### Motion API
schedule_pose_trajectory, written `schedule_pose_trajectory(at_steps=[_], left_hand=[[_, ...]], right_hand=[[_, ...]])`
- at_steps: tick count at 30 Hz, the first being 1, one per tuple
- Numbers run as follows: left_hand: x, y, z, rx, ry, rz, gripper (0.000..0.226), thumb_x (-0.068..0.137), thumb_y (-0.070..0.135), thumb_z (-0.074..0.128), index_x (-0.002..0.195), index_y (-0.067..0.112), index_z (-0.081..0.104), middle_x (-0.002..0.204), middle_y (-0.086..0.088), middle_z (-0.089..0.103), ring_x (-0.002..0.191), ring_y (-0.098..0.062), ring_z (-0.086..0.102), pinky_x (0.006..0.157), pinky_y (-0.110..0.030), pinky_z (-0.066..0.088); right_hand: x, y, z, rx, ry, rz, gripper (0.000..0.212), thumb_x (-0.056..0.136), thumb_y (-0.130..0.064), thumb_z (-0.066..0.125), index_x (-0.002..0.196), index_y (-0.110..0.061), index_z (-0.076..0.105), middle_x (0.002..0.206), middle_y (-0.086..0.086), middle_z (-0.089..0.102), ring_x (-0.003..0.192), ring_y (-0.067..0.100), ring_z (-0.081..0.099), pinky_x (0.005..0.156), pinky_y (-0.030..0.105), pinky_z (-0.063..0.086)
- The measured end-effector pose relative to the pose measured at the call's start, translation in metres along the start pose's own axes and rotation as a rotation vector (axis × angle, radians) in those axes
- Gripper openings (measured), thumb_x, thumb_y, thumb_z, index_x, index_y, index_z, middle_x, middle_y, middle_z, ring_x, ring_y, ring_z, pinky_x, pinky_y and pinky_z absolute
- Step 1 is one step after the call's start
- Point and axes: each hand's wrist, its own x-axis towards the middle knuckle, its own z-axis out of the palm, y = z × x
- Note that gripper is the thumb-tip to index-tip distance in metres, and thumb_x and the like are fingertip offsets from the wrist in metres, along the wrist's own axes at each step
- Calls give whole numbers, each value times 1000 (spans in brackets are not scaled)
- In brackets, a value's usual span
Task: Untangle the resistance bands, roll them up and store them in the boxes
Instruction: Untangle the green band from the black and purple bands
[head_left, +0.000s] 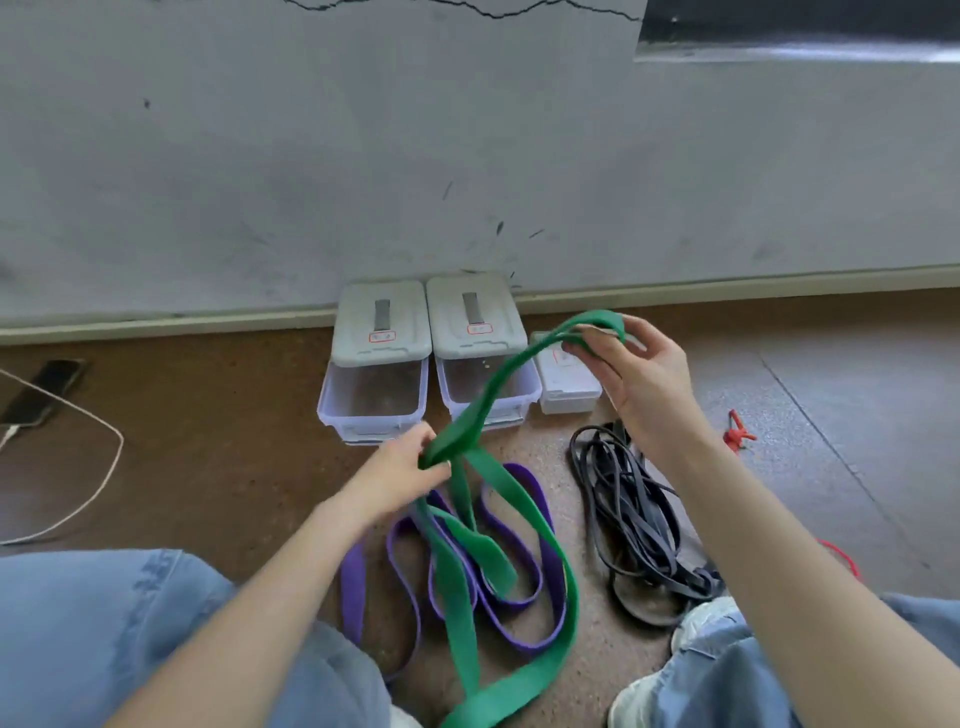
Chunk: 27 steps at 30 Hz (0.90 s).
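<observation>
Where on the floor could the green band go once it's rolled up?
Bare brown floor lies between the white cable and the left box. Bare grey floor lies right of the red clip. The middle is crowded: green band, purple band, black bands.

We see a matt, smooth rubbery green band (524, 525) between our hands, clear glossy plastic boxes (374, 400) beyond them, and speckled, rough brown floor (208, 441) beneath.

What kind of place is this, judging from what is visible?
Probably an indoor exercise or storage room, seen from floor level. Resistance bands, such as the green band, lie on the bare floor, and plastic boxes stand against a scuffed grey wall.
</observation>
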Motion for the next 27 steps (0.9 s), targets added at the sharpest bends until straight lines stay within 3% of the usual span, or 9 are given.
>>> schedule_pose_trajectory(at_steps=[3,5,7,11,16,19,22,24,27], left_hand=[[0,19,-67,171,115,28,16,82,26,65,88,17,52,78,1,60,69,-15,53,55,-22,37],[-5,40,-88,330,21,115,18,80,20,65,94,17,54,78,5,56,71,-15,52,53,-18,34],[-14,59,-84,482,-152,209,20,79,15,64,97,12,54,82,2,55,77,-18,52,57,-22,36],[-27,71,-92,465,-177,284,22,76,12,66,97,9,60,80,3,54,74,-14,49,57,-18,35],[-29,49,-120,321,-186,144,18,77,17,66,95,13,64,82,1,63,73,-15,57,64,-27,47],[-22,31,-118,23,-149,64,21,77,17,72,96,12,64,87,-4,65,77,-13,59,66,-23,49],[-14,13,-124,-405,-14,-38,63,67,30,80,122,18,51,120,0,59,108,-11,54,89,-18,44],[-14,2,-114,-622,-104,-106,93,65,35,80,142,20,29,138,5,46,124,-10,45,104,-24,34],[-14,2,-73,-744,-349,-36,78,69,36,79,136,24,40,122,9,61,112,-7,58,95,-23,45]], right_hand=[[-2,23,-15,-865,-125,202,69,74,-20,76,133,-13,41,138,12,48,125,25,48,102,38,42],[-7,35,-7,-1099,-305,177,108,69,-31,81,149,-19,10,155,1,16,140,18,20,113,37,24],[-15,46,21,-1008,-547,77,112,66,-39,82,148,-31,7,147,-18,16,136,2,15,111,26,18],[-26,68,74,-580,-791,174,62,73,-21,79,123,-40,47,113,-26,60,107,-8,55,84,8,42],[-34,111,111,-465,-793,305,53,74,-12,78,121,-22,56,114,-2,68,104,11,64,89,24,51],[-34,123,135,-464,-565,273,27,77,-4,70,98,-21,63,93,6,68,86,21,65,79,31,54],[-12,104,141,-223,-235,343,15,85,1,52,86,-14,56,70,9,58,64,25,60,63,35,51],[4,78,143,-35,-136,384,10,88,1,47,84,-8,50,64,9,53,50,20,61,55,33,53],[17,37,149,259,-102,414,5,88,-2,46,87,-7,46,62,11,56,49,22,65,48,30,54]])
